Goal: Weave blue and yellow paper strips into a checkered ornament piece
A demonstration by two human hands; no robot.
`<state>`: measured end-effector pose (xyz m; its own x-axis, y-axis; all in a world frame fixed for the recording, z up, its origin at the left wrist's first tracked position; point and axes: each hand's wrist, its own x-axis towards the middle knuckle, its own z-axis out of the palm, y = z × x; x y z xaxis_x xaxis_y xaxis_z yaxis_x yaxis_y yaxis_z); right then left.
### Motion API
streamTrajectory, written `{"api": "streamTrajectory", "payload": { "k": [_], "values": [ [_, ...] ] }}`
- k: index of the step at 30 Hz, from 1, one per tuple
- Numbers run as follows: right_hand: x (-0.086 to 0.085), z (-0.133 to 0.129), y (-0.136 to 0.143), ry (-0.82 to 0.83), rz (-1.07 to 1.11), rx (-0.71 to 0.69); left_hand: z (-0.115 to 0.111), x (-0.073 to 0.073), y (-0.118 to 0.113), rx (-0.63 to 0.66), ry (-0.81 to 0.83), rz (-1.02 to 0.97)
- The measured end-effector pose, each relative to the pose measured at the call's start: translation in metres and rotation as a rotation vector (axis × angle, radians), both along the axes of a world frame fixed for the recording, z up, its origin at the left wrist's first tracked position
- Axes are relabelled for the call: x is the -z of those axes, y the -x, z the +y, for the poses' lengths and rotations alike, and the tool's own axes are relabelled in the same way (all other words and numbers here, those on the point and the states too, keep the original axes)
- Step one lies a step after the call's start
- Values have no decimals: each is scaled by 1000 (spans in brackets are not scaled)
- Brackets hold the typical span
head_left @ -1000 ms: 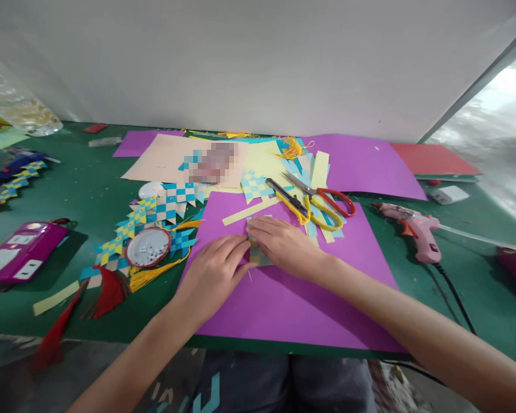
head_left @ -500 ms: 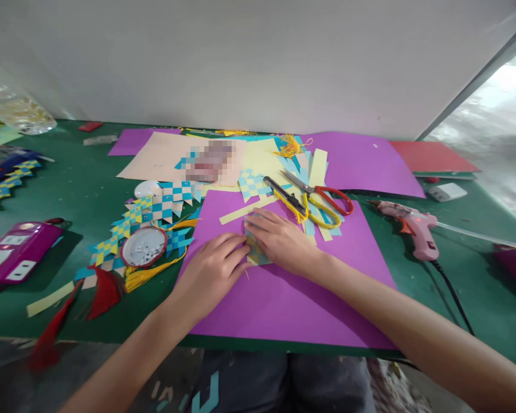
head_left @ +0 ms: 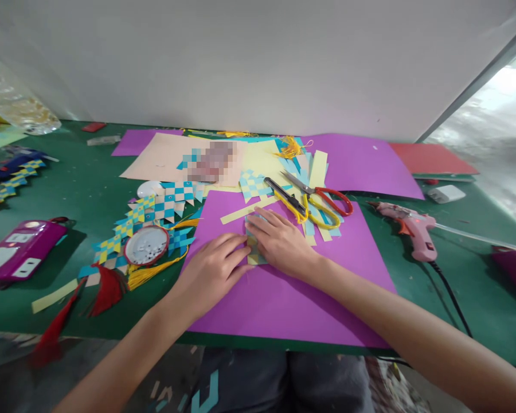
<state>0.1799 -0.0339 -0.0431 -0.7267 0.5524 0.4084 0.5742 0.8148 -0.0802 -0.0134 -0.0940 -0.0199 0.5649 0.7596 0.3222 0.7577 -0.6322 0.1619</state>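
Scissors point(head_left: 316, 192) and cutter point(head_left: 286, 199) beyond the hands point(head_left: 245, 246), glue gun point(head_left: 408, 226) to their right, round dish point(head_left: 147, 246) to their left.

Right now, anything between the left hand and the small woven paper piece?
Nothing visible: the left hand has its fingers at the left edge of the woven paper piece. The right hand covers much of the piece from the other side. The scissors lie beyond, off that path.

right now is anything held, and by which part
Woven paper piece: left hand at its left edge, right hand over its top; any grip hidden.
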Motion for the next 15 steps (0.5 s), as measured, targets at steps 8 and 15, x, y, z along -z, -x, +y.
{"api": "streamTrajectory", "payload": {
  "k": [8,15],
  "values": [
    [-36,-1,-20,189,133,-96,8,-4,3,150,-194,119],
    [-28,-19,-32,102,-46,-118,19,-4,7,262,-298,143]
  ]
}}
